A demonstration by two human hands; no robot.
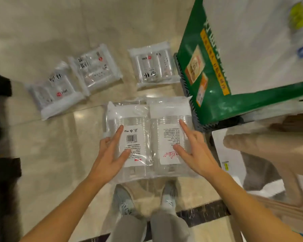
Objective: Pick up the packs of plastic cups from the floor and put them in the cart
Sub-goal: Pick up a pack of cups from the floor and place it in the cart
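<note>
Two clear packs of plastic cups are held side by side in front of me, label side up: the left pack (pixel 128 123) and the right pack (pixel 170 119). My left hand (pixel 110 154) grips the left pack from its left edge, thumb on the white label. My right hand (pixel 194 149) grips the right pack from its right edge, thumb on its label. More packs seem stacked beneath them. Three packs lie on the floor further off: one at far left (pixel 55 91), one beside it (pixel 94 69), one in the middle (pixel 153 65).
A big green-and-white printed panel or box (pixel 234 55) rises at upper right, close to the held packs. Beige and white shapes (pixel 262 154) fill the right side, blurred. Dark furniture (pixel 0 137) lines the left edge. My two shoes (pixel 124 201) stand on the pale tiled floor.
</note>
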